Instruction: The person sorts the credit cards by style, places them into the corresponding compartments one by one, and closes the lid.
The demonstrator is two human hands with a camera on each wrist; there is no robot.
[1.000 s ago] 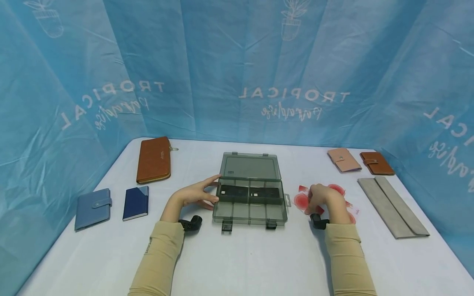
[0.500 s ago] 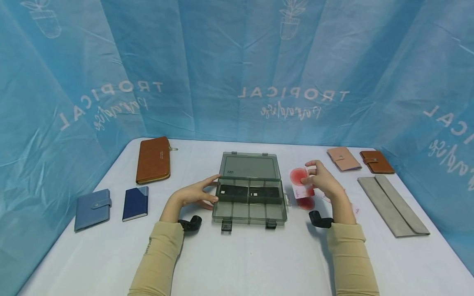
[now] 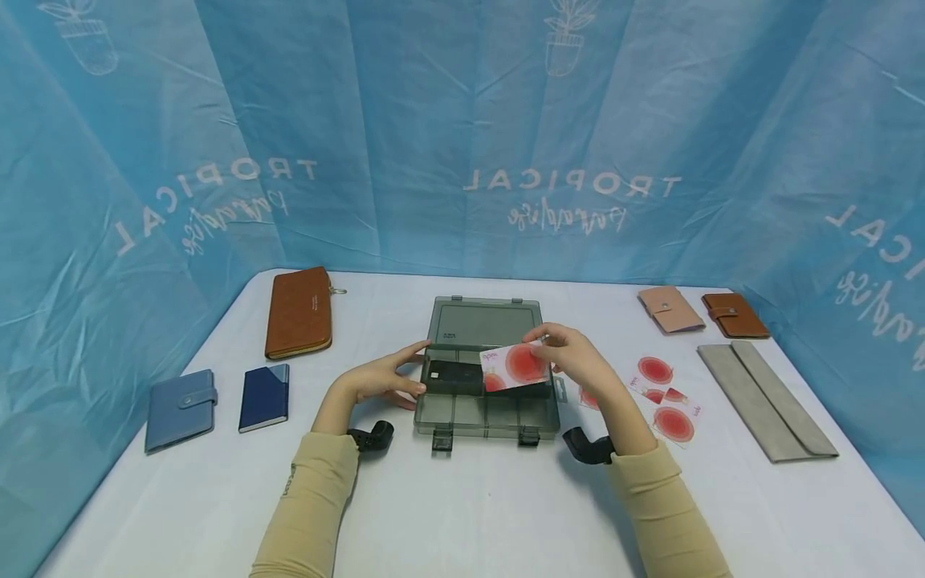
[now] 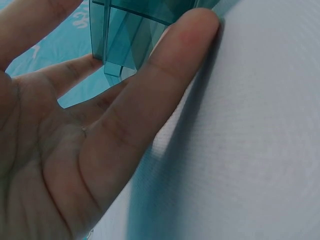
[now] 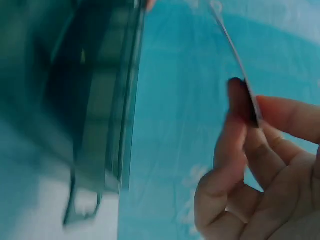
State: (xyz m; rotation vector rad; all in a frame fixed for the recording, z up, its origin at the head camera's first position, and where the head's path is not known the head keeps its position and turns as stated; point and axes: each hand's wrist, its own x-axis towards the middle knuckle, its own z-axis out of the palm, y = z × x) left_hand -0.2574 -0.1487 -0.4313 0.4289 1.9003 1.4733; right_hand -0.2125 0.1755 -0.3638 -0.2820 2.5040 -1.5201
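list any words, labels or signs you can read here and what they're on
"TROPICAL": printed in white on the blue backdrop, repeated at left and right.
Script line under it: looks like "paradise", not certain.
White potted-plant drawings on the same backdrop: signs, no words.
Small print on the card pinched by the right hand: too small to read.
Small label on the lid of the clear box: too small.
Mark on the brown long wallet: too small.
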